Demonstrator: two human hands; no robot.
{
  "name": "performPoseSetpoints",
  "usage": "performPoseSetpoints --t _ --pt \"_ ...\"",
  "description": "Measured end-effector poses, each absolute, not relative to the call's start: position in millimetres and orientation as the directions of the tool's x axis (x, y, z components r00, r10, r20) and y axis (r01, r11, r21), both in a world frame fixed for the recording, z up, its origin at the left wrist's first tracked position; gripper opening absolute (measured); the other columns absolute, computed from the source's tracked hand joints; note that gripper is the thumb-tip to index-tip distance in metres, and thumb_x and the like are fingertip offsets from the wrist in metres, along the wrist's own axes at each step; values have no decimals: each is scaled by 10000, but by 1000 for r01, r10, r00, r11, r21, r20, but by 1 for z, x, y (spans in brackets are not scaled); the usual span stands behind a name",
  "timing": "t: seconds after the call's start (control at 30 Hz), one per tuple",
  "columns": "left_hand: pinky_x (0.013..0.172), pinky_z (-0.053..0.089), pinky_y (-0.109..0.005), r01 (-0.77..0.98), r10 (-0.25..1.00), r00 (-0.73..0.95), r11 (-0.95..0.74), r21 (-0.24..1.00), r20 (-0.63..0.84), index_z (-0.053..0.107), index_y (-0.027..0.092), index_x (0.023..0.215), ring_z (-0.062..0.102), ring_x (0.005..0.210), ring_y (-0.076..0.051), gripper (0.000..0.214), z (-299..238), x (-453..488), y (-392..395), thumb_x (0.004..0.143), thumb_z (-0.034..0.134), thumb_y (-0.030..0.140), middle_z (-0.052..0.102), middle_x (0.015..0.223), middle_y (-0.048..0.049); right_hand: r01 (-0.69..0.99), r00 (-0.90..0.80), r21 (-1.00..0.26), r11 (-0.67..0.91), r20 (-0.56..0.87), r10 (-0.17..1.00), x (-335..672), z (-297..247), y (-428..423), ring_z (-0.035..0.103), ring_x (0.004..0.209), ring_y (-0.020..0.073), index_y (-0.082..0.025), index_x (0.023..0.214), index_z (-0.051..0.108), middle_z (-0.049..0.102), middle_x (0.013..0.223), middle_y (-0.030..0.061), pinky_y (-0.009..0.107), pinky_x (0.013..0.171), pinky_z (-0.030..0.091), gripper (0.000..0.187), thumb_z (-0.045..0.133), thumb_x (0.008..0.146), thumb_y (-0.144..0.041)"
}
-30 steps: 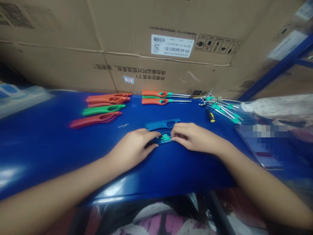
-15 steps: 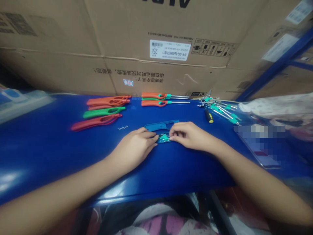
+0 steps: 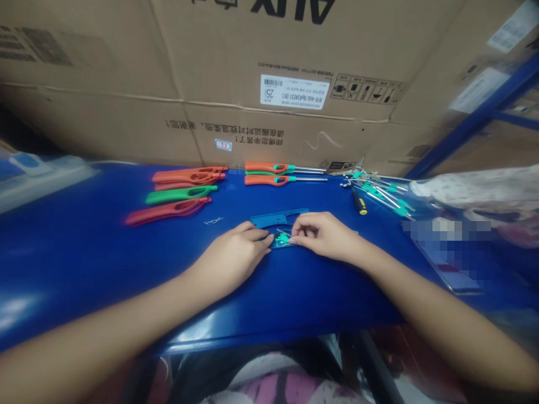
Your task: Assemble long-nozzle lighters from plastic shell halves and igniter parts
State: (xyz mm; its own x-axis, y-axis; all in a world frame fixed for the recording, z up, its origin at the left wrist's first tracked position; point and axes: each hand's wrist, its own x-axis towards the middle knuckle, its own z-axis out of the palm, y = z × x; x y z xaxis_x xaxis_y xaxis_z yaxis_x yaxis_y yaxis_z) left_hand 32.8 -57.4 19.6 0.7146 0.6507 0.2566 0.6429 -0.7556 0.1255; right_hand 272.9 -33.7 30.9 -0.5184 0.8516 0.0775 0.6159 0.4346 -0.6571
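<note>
In the middle of the blue table, my left hand (image 3: pixel 238 255) is closed on the left end of a blue lighter shell half (image 3: pixel 275 244), holding it near the tabletop. A green plastic part (image 3: pixel 283 238) with thin wires sits in that shell. At the shell's right end my right hand (image 3: pixel 322 234) pinches with thumb and forefinger; what lies between the fingertips is too small to make out. Just behind both hands lies a second blue lighter shell half (image 3: pixel 269 217) with a handle loop, partly covered by my right hand.
Orange, green and red lighter shells (image 3: pixel 181 194) lie at the back left, assembled lighters (image 3: pixel 269 179) at back centre. Metal tubes with green parts (image 3: pixel 385 196) and a screwdriver (image 3: pixel 360 203) are at the right, near a phone (image 3: pixel 450 269). Small pins (image 3: pixel 213 221) lie left. A cardboard box (image 3: pixel 210 67) stands behind.
The right fingertips have shifted slightly at the green part, and a thin wire there now sticks up. My left hand stays on the shell. The view has tilted up a little.
</note>
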Motion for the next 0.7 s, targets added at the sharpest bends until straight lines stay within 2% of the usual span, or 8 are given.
performPoseSetpoints --t 0.23,0.53,0.7 --pt "881 586 -442 628 627 739 -773 85 246 655 109 1301 634 1018 -287 351 21 34 -60 987 508 157 721 1158 -138 626 -557 -592 507 115 822 273 32 -34 494 589 83 -161 768 645 575 689 -28 217 608 384 123 708 863 -208" --pt "946 550 -452 589 650 702 -759 277 292 703 187 1243 622 1053 -259 330 12 32 -54 979 510 147 674 1210 -131 623 -553 -585 519 139 822 271 30 -36 507 601 90 -162 761 642 588 707 -18 219 615 386 121 709 859 -186" --pt "957 548 -447 578 652 697 -757 306 297 699 165 1246 623 1057 -262 325 13 31 -53 972 525 141 688 1193 -125 631 -539 -590 503 132 832 271 30 -35 518 603 93 -164 761 642 593 702 -19 220 615 393 128 717 859 -199"
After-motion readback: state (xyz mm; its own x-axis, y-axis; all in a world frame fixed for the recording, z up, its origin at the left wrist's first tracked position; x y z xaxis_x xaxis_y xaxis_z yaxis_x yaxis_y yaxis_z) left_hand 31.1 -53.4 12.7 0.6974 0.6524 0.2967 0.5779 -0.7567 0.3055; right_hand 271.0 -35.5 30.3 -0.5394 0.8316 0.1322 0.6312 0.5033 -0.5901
